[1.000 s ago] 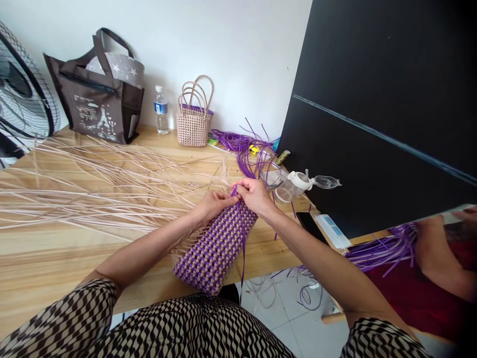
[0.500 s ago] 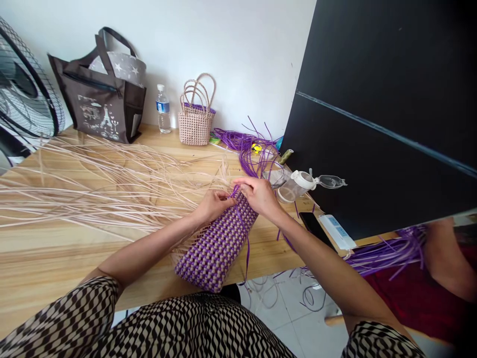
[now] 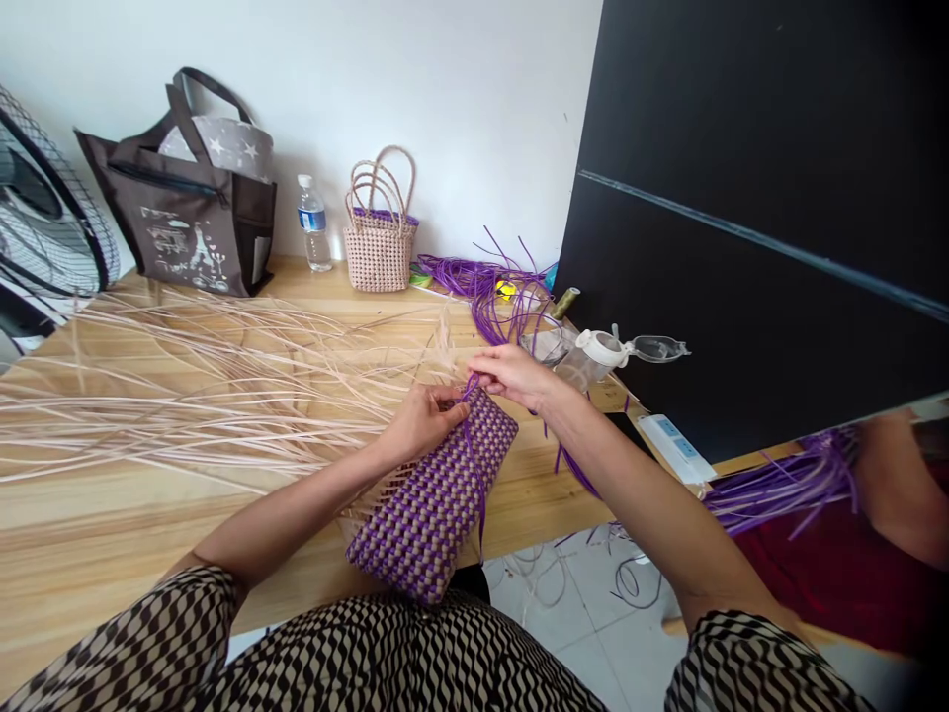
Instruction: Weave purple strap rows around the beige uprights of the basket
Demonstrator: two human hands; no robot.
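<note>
A woven purple and beige piece (image 3: 437,494) lies slanted over the table's front edge, its lower end by my lap. At its upper left corner my left hand (image 3: 428,420) is closed, thumb and fingers pinching the edge. My right hand (image 3: 511,374) pinches a purple strip (image 3: 473,384) just above that corner, and the strip forms a small loop between the hands. The strip's loose tail hangs down across the weave. Long beige strips (image 3: 297,420) fan out to the left from the weave's left edge.
A finished small basket (image 3: 378,259), a water bottle (image 3: 314,232) and a dark tote bag (image 3: 197,227) stand along the wall. Purple strips (image 3: 474,282) lie by an open-lidded plastic cup (image 3: 589,358). A black panel (image 3: 756,218) rises at right; a co-worker's arm (image 3: 901,485) shows beyond it. A fan (image 3: 48,208) is at left.
My right hand has lifted slightly off the weave's top edge, drawing up the purple strip. My left hand stays at the corner. The camera view has shifted a little.
</note>
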